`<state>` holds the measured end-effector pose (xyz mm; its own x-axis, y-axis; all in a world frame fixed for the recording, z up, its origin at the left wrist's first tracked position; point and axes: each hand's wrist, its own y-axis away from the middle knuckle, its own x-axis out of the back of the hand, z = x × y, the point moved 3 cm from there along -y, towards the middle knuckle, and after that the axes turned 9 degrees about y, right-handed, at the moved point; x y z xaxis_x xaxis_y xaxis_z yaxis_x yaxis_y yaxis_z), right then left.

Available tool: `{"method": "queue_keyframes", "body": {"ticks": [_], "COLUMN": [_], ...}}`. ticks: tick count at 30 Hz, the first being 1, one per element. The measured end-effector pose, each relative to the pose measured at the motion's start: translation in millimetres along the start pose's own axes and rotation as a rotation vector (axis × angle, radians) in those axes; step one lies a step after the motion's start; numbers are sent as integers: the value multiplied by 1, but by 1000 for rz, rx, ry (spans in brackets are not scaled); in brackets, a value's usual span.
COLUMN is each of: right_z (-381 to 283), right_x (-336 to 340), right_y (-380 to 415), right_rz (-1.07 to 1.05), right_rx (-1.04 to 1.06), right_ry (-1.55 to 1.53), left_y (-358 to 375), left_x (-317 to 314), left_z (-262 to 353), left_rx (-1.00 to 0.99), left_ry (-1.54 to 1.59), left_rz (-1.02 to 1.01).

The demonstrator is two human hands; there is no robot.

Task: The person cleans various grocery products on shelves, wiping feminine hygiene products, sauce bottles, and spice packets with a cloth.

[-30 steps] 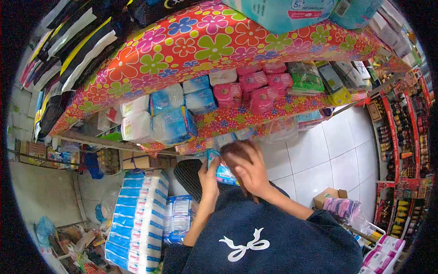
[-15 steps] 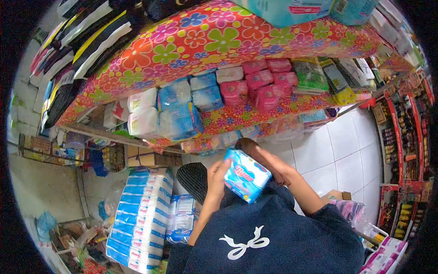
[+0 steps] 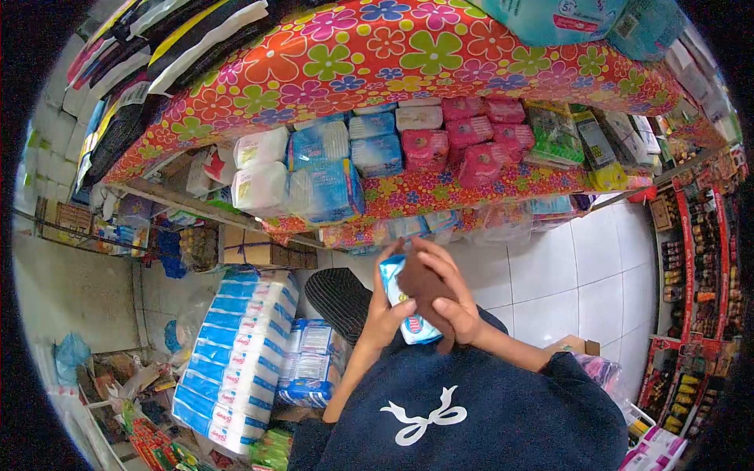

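1. Head view: we hold a small blue and white packet (image 3: 404, 302) in front of our chest, above the dark blue shirt (image 3: 471, 416), with both hands wrapped on it.
2. Our left hand (image 3: 385, 314) takes the packet from the left side, thumb across its face, fingers closed on its edge.
3. Our right hand (image 3: 440, 294) lies over the top and right of the packet, fingers curled down and clamped on it, so most of the wrapper is covered.
4. Just ahead stands the shelf (image 3: 471, 188) with the flowered lining, carrying rows of blue packs (image 3: 322, 192) and pink packs (image 3: 471, 145); a stack of wrapped bundles (image 3: 236, 353) sits on the floor (image 3: 581, 267) to our left.
5. What could go wrong, as we judge it: the wrapper looks smooth and the packet soft, so a loose grip could let it slide out and drop to the tiled floor. Squeezing too hard could crease or burst the wrapping.
6. The shelf rows look tightly packed, so a careless push there might knock neighbouring packs off the edge.
7. Hard to make out: the print on the packet is mostly hidden by our right hand, and we cannot read it. The lower shelf (image 3: 408, 228) behind our hands is partly blocked, and the edges of the view are bent and dark.
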<state>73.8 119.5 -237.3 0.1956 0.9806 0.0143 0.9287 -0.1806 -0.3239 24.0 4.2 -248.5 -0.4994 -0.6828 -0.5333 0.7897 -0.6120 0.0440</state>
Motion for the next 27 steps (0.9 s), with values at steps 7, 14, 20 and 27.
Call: {"method": "queue_keyframes", "body": {"ticks": [7,14,20,27], "right_z": [-15,15,15,35], "right_x": [18,13,-6,-15], "right_y": [-15,18,40,51], "right_rz": [-151,152,142,217], "right_rx": [21,-131,-230,-1001], "right_ry": [172,299,187,-848], "left_y": [30,-1,-5,6], "left_x": [-9,-14,16,3], "left_z": [-24,-24,-37,-10], "left_rx": [425,-43,-316,-1048], "left_ry": [231,495,393,-816], "left_rz": [-147,99,390,239]}}
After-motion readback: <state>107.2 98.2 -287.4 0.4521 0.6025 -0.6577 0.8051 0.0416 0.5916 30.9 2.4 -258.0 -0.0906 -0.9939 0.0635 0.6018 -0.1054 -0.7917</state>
